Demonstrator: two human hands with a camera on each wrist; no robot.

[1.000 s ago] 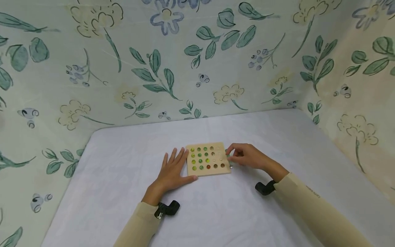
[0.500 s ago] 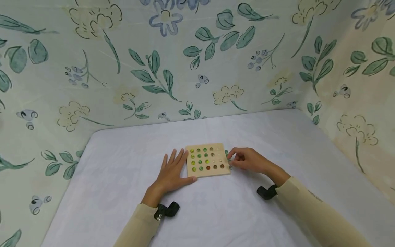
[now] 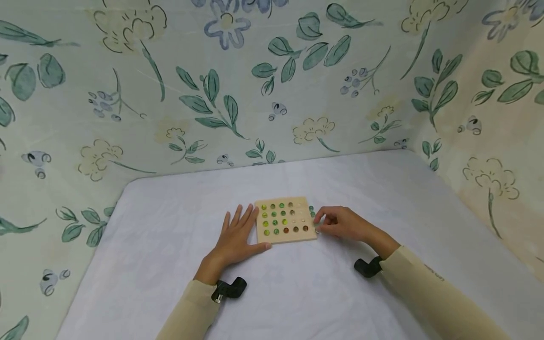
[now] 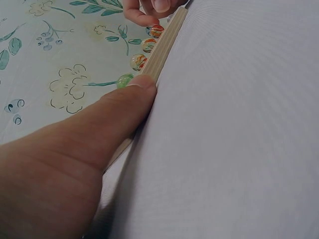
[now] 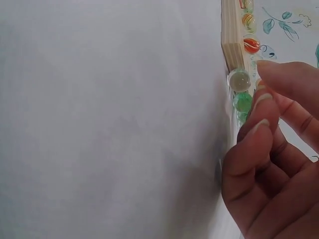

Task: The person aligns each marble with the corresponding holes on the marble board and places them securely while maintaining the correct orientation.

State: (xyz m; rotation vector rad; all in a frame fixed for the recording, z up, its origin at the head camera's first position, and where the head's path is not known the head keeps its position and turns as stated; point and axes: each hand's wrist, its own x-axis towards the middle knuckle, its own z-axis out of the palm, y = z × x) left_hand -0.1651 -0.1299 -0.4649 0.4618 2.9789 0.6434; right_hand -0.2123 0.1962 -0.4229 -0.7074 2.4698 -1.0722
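On the white cloth lies a wooden board [image 3: 286,238] with rows of round hollows. Yellow-green, green, brown and red-orange glass marbles fill most of them; several toward the right are bare. My left hand [image 3: 234,237] lies flat with spread fingers at the board's left edge; its thumb [image 4: 124,102] touches the front side. Beside the right edge, my right hand [image 3: 346,222] hovers at loose marbles, fingers loosely bent. A clear marble [image 5: 239,80] and a green marble [image 5: 242,102] sit by its fingertips, with no marble visible between thumb and index.
Two loose green marbles [image 3: 311,208] lie past the right hand, along the board's right edge. White cloth [image 3: 191,203] covers the table. Floral fabric walls [image 3: 238,94] stand at the back and right. Each wrist wears a black camera [image 3: 232,287].
My right hand has shifted slightly toward the near right corner of the board, uncovering green marbles at its far side. The left hand and board stay put.
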